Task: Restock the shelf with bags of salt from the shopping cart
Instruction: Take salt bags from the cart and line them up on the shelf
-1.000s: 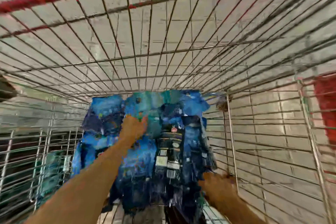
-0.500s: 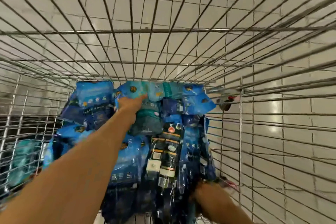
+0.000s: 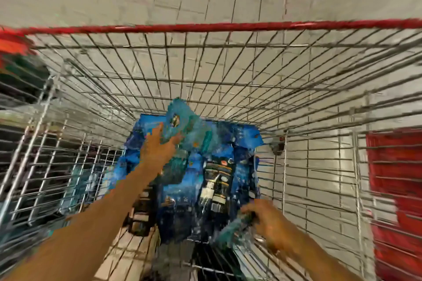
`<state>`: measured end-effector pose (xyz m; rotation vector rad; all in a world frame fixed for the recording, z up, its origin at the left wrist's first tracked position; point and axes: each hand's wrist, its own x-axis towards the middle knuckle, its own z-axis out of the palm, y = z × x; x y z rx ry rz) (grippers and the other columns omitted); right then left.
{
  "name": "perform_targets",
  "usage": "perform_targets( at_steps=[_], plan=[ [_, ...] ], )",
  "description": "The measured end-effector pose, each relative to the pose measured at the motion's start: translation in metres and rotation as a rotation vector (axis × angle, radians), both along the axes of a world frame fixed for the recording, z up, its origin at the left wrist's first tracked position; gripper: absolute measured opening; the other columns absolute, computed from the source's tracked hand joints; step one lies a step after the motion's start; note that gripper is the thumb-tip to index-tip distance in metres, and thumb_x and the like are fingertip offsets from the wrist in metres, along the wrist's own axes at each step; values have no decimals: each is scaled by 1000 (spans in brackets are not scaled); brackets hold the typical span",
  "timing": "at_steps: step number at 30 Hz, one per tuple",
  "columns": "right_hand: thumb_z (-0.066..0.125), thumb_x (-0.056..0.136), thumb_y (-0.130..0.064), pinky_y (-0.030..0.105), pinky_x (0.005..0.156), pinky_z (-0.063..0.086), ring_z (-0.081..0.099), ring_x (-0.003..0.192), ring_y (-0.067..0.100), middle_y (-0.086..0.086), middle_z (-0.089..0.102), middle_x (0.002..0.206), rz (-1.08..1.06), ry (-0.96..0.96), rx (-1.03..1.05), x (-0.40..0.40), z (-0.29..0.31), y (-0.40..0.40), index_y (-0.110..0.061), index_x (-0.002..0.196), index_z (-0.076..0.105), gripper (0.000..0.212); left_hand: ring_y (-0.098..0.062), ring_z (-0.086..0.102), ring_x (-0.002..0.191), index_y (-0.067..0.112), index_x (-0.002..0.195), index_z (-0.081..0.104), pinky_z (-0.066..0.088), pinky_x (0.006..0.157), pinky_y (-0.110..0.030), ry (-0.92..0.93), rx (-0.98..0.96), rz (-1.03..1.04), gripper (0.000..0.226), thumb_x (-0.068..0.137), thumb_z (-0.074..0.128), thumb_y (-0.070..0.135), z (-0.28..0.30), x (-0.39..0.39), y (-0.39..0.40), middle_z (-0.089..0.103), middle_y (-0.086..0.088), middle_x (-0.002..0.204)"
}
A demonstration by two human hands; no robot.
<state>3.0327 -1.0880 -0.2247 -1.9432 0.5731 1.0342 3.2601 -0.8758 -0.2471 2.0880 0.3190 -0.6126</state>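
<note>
While my left hand (image 3: 157,150) grips a teal bag (image 3: 182,125) at mid-frame, my right hand (image 3: 267,221) clutches another bag (image 3: 235,228) lower right. Blue bags (image 3: 219,180) fill the cart (image 3: 228,70).

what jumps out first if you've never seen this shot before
The pile of blue salt bags heaped in the middle of the wire shopping cart. The left hand grips a teal bag at the pile's far end, while the right hand holds another bag's edge at the near right.
</note>
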Motion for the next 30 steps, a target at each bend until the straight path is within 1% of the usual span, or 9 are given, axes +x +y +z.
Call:
perform_targets(
  at_steps=[4, 7, 9, 11, 13, 16, 20, 26, 30],
  plan=[
    [72, 85, -16, 43, 93, 52, 64, 105, 32, 14, 69, 108, -129, -158, -11, 36, 83, 28, -11, 106, 70, 22, -9, 62, 86, 20, 115, 61, 51, 79, -27, -158, -16, -49, 37, 82, 78, 20, 102, -18, 62, 60, 18, 89],
    [84, 76, -25, 45, 95, 54, 66, 107, 34, 27, 67, 113, -210, -281, 130, 51, 151, 56, 0, 109, 67, 45, 11, 64, 72, 31, 101, 58, 53, 64, -10, -224, -161, -27, 31, 84, 75, 12, 180, -42, 116, 68, 31, 76],
    [86, 68, -31, 35, 90, 58, 68, 106, 26, 24, 68, 113, -266, -402, 227, 55, 202, 84, -9, 104, 73, 43, 3, 68, 83, 37, 107, 59, 55, 66, -15, -247, -242, 21, 34, 86, 72, 13, 233, -63, 155, 71, 21, 93],
    [85, 62, -39, 15, 74, 57, 71, 96, 8, -2, 76, 103, -321, -516, 340, 59, 254, 114, -35, 95, 77, 35, -2, 69, 89, 22, 120, 62, 53, 69, -14, -325, -296, 60, 38, 86, 71, 10, 281, -83, 189, 72, 5, 108],
    [82, 59, -45, 8, 69, 53, 72, 90, 3, -13, 77, 96, -334, -630, 431, 62, 303, 151, -44, 90, 76, 31, 4, 68, 84, 14, 120, 63, 51, 70, -9, -438, -328, 135, 37, 85, 71, 3, 330, -107, 226, 75, 4, 105],
    [80, 60, -41, 11, 69, 54, 73, 89, 6, -8, 77, 96, -376, -737, 593, 67, 362, 208, -39, 91, 78, 31, -7, 71, 88, 19, 113, 66, 56, 74, -18, -555, -429, 278, 34, 82, 71, 7, 391, -148, 275, 76, 2, 104],
    [79, 62, -28, 29, 61, 58, 75, 77, 21, 9, 78, 92, -222, -730, 868, 72, 433, 298, -18, 92, 80, 31, -28, 70, 101, 19, 114, 67, 57, 85, -43, -723, -510, 469, 41, 74, 78, 19, 462, -203, 343, 74, -6, 111],
    [82, 64, -20, 35, 65, 60, 75, 82, 29, 17, 75, 101, 138, -684, 1133, 68, 523, 410, -10, 102, 76, 40, -19, 70, 95, 31, 104, 66, 57, 82, -37, -1057, -361, 650, 41, 66, 78, 37, 561, -278, 418, 74, -2, 107],
    [78, 68, -24, 35, 69, 59, 74, 88, 29, 18, 74, 106, 298, -671, 1272, 55, 579, 483, -7, 106, 74, 41, -28, 71, 96, 24, 103, 72, 56, 86, -47, -1183, -279, 778, 35, 68, 79, 27, 610, -327, 466, 76, -5, 103]
  ],
)
